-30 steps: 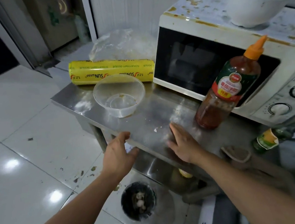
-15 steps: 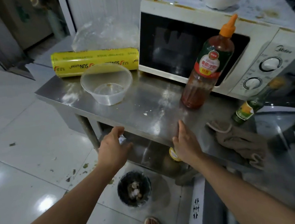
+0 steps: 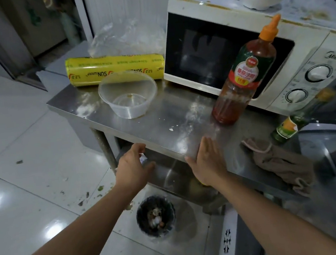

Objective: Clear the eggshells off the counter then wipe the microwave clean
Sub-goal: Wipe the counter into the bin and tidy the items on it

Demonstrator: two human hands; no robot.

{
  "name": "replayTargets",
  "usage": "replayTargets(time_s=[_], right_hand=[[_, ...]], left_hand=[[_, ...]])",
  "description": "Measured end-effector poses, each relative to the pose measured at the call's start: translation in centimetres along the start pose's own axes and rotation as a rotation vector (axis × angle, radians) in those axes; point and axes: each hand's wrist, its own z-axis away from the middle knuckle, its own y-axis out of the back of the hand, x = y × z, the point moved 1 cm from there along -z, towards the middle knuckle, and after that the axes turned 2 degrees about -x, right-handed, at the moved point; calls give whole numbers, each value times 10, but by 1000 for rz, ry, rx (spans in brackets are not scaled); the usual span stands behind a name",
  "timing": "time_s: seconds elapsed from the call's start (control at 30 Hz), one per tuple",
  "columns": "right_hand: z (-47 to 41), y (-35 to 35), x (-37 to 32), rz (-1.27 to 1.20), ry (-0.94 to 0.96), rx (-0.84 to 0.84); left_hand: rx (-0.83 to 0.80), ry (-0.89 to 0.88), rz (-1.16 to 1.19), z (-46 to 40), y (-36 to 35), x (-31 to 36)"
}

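Right grip [image 3: 206,162] flat on counter [image 3: 161,115] edge; eggshell fragment [image 3: 171,129] just beyond.

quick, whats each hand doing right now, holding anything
Left hand: cupped just below the counter edge, fingers loosely curled, nothing visibly held.
Right hand: open, flat on the counter near its front edge, holding nothing.

left hand [image 3: 131,169]: cupped, empty | right hand [image 3: 207,160]: flat, fingers straight
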Motion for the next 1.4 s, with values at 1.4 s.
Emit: replayTargets(time_s=[1.4], right_hand=[[-59,10,-27,45,765,-150]], left_hand=[[82,128,-11,-20,-2,-7]])
